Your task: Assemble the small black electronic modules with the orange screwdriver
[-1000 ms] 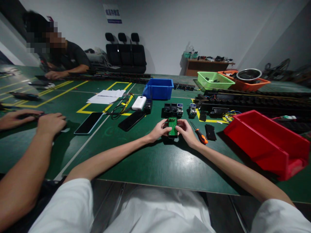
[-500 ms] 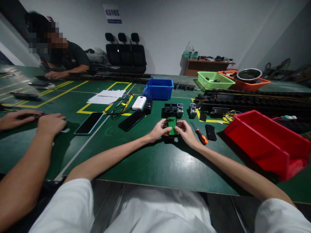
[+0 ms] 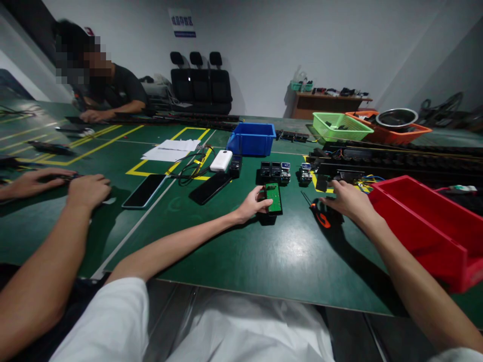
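Note:
A green circuit board (image 3: 273,197) set in a black housing is gripped at its left edge by my left hand (image 3: 253,204), thumb on its face. My right hand (image 3: 349,199) is over the table to the right, fingers apart, with nothing visible between them. Beneath it, in its shadow, dark flat pieces are mostly hidden. Just left of that hand lies an orange-and-black screwdriver (image 3: 320,215), and a small black piece (image 3: 321,183) is close to its fingertips. Behind the board stand several small black units (image 3: 275,171) with metal parts, one (image 3: 305,173) apart from the others.
A red bin (image 3: 422,226) is beside my right forearm, with long black assemblies (image 3: 396,158) behind it. A blue bin (image 3: 253,139), white power bank (image 3: 221,161) and two phones (image 3: 145,191) lie toward the left. A co-worker's hands (image 3: 88,190) work at far left.
My right hand has let go of the circuit board and moved right, over the dark flat pieces. My left hand still holds the board, now tilted slightly. The view has shifted a little.

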Action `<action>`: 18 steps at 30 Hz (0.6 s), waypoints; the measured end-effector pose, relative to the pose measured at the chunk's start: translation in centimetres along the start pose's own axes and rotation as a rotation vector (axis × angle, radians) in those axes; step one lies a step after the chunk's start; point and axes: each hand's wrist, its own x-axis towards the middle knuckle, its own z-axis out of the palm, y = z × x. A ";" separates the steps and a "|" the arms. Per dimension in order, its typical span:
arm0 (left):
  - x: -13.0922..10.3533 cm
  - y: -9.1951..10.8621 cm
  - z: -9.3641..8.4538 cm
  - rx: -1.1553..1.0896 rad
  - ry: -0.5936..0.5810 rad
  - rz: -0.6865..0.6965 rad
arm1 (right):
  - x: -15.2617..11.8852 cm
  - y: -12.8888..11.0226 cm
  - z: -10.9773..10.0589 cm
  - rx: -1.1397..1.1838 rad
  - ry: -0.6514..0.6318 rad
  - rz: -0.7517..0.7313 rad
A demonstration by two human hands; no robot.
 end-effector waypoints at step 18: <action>0.0 0.0 0.1 -0.013 -0.012 0.005 | -1.0 4.0 3.5 -0.008 -0.241 0.140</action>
